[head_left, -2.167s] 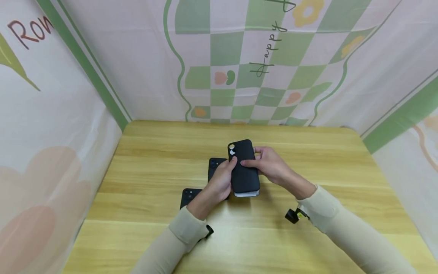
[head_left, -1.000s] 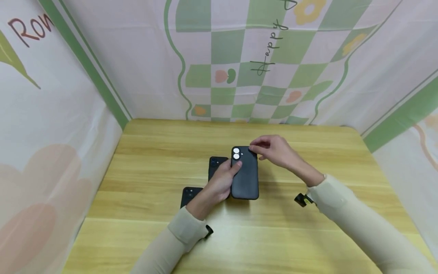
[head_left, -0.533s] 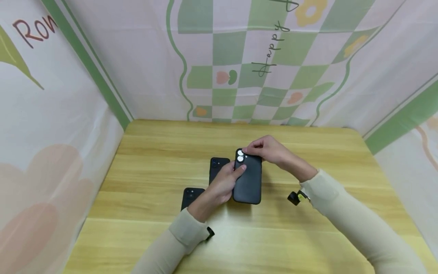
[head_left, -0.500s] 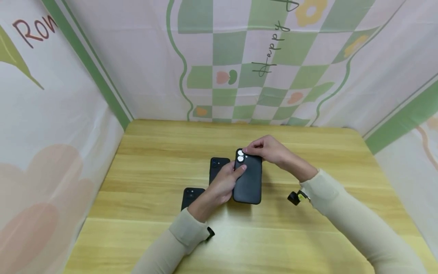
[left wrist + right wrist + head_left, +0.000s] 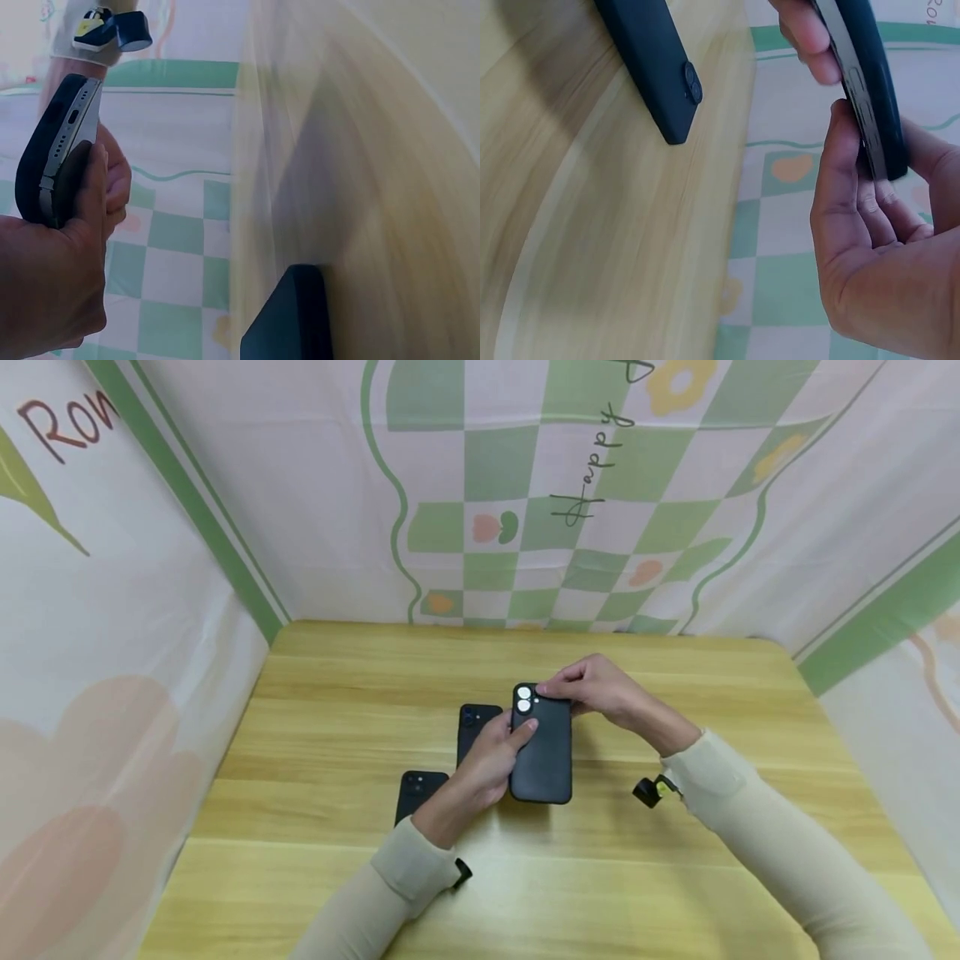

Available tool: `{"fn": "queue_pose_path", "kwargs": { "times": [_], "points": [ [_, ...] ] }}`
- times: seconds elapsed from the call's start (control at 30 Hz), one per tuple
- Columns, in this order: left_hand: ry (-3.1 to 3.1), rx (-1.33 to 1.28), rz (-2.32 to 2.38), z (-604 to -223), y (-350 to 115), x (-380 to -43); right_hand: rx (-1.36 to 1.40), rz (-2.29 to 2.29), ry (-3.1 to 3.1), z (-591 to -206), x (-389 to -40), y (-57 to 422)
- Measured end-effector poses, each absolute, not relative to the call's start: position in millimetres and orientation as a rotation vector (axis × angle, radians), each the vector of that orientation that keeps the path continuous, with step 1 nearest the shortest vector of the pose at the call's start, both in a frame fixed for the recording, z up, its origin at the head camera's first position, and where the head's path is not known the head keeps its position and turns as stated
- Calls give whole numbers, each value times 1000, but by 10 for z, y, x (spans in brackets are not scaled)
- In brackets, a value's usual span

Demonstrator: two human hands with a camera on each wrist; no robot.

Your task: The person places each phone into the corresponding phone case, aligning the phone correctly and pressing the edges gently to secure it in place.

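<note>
A black phone case (image 5: 543,760) lies over the back of a phone above the table, its camera cutouts bright and round. Along the phone's left side my left hand (image 5: 487,764) grips both, thumb on the case back. My right hand (image 5: 600,689) pinches the top right corner, thumb beside the cutouts and fingers behind. In the left wrist view, the phone's silver bottom edge (image 5: 71,135) with its port shows uncovered beside the case. The right wrist view likewise shows bare silver frame (image 5: 857,90) with side buttons along the case. The screen side is mostly hidden.
Two other black phones lie camera side up on the wooden table (image 5: 675,877): one phone (image 5: 478,722) just left of the held one, another phone (image 5: 420,789) nearer, partly behind the left forearm. Printed cloth (image 5: 495,468) stands behind the table and at both sides.
Over two seconds my right hand has shifted from the case's right side to its top corner. The pale strip below the case no longer shows. In the last half second little has moved.
</note>
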State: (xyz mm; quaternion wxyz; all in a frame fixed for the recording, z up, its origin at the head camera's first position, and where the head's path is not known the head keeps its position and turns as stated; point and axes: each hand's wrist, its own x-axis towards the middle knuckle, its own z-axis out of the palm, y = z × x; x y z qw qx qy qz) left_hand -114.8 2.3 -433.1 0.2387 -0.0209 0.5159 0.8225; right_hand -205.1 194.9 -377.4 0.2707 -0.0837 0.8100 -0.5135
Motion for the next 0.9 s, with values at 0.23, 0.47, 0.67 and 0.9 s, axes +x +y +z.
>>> {"fn": "queue_pose_path", "kwargs": {
  "times": [0.23,0.47,0.67,0.9],
  "points": [
    [1460,-101,2266,-4338,13,-1153,-109,-1433,2120,-3784,-2059,2028],
    [1451,-96,2264,-4351,30,-1148,-96,-1447,2120,-3809,-2043,2061],
    [1452,-97,2258,-4332,42,-1139,-110,-1473,2104,-3825,-2029,2084],
    [1455,-104,2252,-4319,40,-1142,-112,-1548,2032,-3875,-2027,2098]
  ]
}}
